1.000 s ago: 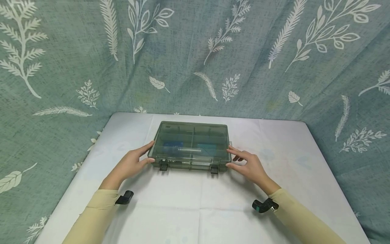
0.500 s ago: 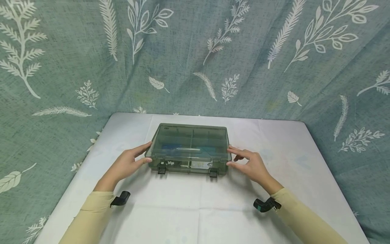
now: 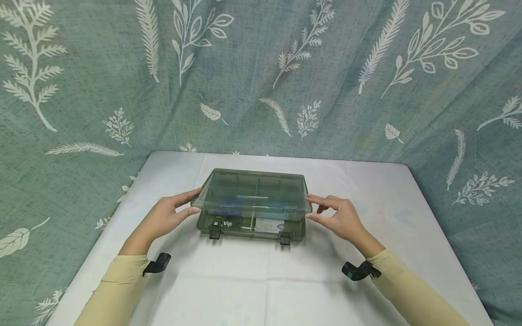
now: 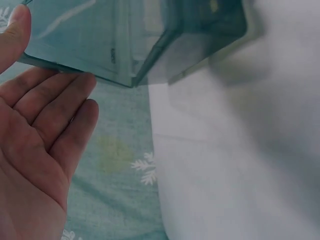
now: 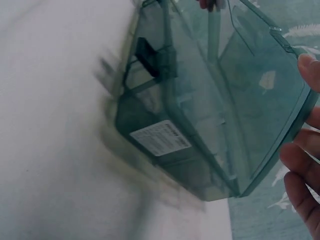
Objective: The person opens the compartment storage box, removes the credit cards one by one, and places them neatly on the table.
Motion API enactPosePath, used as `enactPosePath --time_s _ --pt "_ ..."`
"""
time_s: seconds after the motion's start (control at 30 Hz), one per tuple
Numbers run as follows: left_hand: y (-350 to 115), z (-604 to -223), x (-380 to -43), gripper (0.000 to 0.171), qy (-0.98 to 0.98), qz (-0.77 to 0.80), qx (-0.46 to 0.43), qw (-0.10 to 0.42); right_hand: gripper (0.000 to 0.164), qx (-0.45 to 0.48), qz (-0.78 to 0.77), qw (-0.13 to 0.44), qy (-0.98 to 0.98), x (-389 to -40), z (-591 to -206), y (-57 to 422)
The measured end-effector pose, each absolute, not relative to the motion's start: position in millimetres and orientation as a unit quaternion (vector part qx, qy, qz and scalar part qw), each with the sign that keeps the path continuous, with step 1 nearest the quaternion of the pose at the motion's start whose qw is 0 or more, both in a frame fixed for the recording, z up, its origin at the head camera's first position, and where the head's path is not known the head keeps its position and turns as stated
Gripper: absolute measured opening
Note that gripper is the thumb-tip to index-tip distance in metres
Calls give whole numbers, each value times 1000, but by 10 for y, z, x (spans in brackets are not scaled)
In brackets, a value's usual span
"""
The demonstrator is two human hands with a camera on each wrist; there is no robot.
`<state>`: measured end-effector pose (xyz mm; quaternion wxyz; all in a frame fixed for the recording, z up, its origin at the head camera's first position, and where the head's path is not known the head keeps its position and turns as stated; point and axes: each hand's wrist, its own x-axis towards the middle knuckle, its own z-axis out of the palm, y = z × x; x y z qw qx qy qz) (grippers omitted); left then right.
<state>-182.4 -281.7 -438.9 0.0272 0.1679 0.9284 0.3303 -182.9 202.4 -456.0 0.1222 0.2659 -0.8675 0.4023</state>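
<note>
A translucent green plastic storage box (image 3: 205, 225) sits near the table's far side, its hinged lid (image 3: 281, 181) tilted up at the front edge. My left hand (image 3: 161, 219) holds the lid's left front corner, thumb at the front and fingers along the side. At the opposite corner my right hand (image 3: 340, 219) pinches the lid's edge between thumb and fingers. Beneath the raised lid show a black card (image 3: 228, 223) marked "Vip" and a whitish card (image 3: 269, 225). Blue and teal shapes show dimly through the lid. In the right wrist view a white label (image 5: 160, 137) marks the box's side.
Two dark latches hang at the box front, a left latch (image 3: 215, 234) and a right latch (image 3: 285, 239). White cloth (image 3: 244, 290) covers the table. A green leaf-patterned curtain (image 3: 244, 81) stands close behind the box and along both sides.
The lid's front edge has risen with both hands, widening the gap at the front and bringing the cards into view. The box has shifted slightly toward me.
</note>
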Motion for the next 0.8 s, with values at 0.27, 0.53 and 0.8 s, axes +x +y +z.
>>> enactPosePath --time_s 0.27,0.53,0.8 --pt "-2808 -4257 -1797 57 931 322 171 6 42 277 413 138 -857 -1831 -4470 2041" --pt "-2797 -4112 -1762 49 938 299 177 -17 36 270 420 147 -854 -1847 -4332 2048" --pt "-2793 -4004 -1772 44 941 278 189 -47 30 267 425 144 -853 -1869 -4234 2045"
